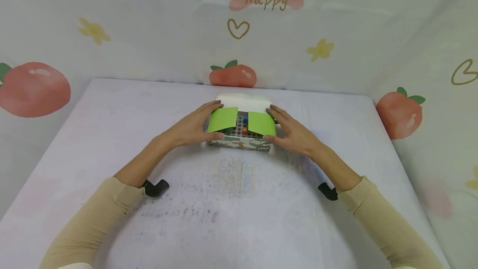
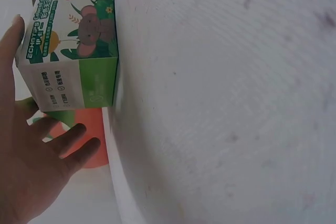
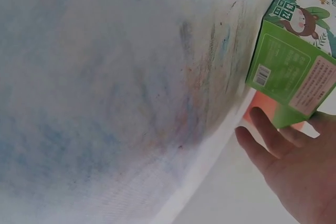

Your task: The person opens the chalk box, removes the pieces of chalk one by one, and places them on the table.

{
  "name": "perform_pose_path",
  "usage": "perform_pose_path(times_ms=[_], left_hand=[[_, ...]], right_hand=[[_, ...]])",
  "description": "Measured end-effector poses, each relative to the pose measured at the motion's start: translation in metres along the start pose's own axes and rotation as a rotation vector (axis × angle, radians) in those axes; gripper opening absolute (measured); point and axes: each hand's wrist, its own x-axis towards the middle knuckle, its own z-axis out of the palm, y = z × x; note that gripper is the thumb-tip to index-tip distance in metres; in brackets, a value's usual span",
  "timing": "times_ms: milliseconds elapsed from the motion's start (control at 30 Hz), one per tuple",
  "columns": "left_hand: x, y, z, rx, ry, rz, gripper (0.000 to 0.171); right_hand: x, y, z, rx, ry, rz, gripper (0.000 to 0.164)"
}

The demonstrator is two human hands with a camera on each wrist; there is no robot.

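Observation:
A small cardboard box (image 1: 240, 143) printed with cartoon animals sits on the table, top opened. Its white lid (image 1: 244, 102) leans back, and two green side flaps (image 1: 224, 118) tilt inward over the opening. Between them shows a grey grid of holes with a blue stick end (image 1: 245, 119) and an orange stick end (image 1: 244, 130). At the box's left end is my left hand (image 1: 192, 125), thumb by the front edge and fingertips at the rear corner. My right hand (image 1: 293, 132) mirrors it at the right end. Both wrist views show outstretched, spread fingers beside the box.
The white table (image 1: 239, 211) carries dark specks and faint coloured smudges in front of the box. Behind it hangs a white cloth (image 1: 168, 32) printed with fruit, flowers and hearts. Black wrist-camera mounts (image 1: 157, 188) stick out near each sleeve cuff.

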Motion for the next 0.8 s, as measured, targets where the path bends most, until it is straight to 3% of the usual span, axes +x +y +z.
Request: perform_pose_path(times_ms=[333, 800], left_hand=[[0.001, 0.004, -0.004, 0.048, 0.037, 0.028, 0.091], [-0.009, 0.008, -0.021, 0.057, 0.069, -0.037, 0.094]], right_hand=[[0.0, -0.006, -0.004, -0.05, 0.032, -0.017, 0.091], [-0.011, -0.008, -0.02, 0.005, 0.137, -0.04, 0.096]])
